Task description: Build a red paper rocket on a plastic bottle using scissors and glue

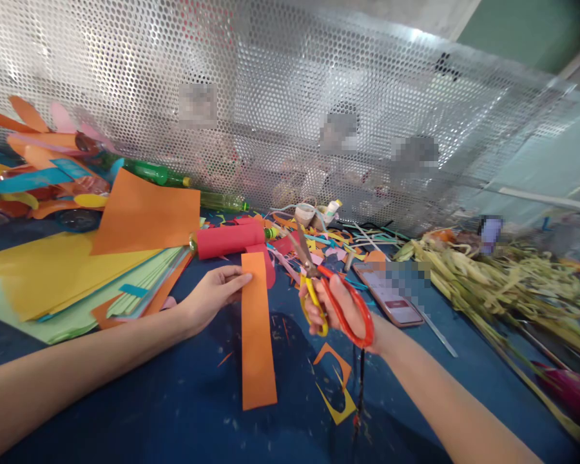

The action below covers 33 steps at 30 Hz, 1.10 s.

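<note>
Between thumb and fingers, my left hand point(217, 293) pinches the upper left edge of a long orange paper strip point(258, 341), which hangs over the blue table. My right hand point(336, 306) grips a pair of scissors point(350, 309) with one red and one yellow handle. Their blades point(302, 250) are apart and point up and left, clear of the strip. Just behind the strip lies a bottle wrapped in red paper point(229, 240). Below the scissors are an orange paper offcut point(341, 361) and a yellow offcut point(341, 412).
Coloured paper sheets point(67, 274) are stacked at left, beside paper-decorated bottles point(53, 174). Paper scraps cover the table's back, near a phone point(391, 296). Dried husks point(502, 290) pile up at right. A perforated metal screen point(280, 84) stands behind, with blurred people beyond it.
</note>
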{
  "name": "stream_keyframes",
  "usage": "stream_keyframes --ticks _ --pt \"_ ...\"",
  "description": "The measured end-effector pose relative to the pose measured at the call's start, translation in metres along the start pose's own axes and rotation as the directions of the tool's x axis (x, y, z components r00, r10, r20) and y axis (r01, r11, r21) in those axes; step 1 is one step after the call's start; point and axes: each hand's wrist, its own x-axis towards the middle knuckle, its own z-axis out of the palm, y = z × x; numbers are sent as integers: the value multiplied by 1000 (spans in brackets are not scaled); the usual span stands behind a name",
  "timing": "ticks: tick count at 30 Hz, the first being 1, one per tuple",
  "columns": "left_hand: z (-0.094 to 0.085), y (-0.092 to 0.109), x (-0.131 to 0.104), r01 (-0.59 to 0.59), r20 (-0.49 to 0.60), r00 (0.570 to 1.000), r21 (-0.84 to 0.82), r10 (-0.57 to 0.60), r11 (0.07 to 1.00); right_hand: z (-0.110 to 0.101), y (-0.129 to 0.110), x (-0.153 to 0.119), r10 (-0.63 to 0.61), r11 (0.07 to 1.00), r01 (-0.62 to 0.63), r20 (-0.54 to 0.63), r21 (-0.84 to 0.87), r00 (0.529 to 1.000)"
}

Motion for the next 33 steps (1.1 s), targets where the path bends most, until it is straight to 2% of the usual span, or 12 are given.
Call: stream_keyframes --ticks 3,7,13,16,19,26,30,33 --pt "2 4 -2 -52 -16 999 -25 52 998 25 5 -6 27 983 -30 -18 -181 999" --pt "7 8 -8 -83 11 996 -57 84 995 42 9 -14 -71 871 10 -104 -491 992" --pt "15 11 -19 -105 8 994 -75 105 992 48 -1 -17 -174 694 127 6 -709 985" --pt "16 13 -20 -120 -4 993 -64 120 991 49 -3 -17 -184 633 150 40 -759 982" --pt "16 13 -20 -127 -16 992 -65 126 990 50 -1 -17 -178 614 139 36 -777 983" --pt "18 12 -24 -114 -32 993 -103 111 988 50 2 -16 -144 660 146 67 -737 987" --pt "20 12 -25 -112 -18 994 -75 111 991 49 5 -15 -141 697 158 83 -699 987" --pt "20 12 -26 -101 -32 995 -53 99 993 49 5 -15 -139 690 156 82 -707 987"
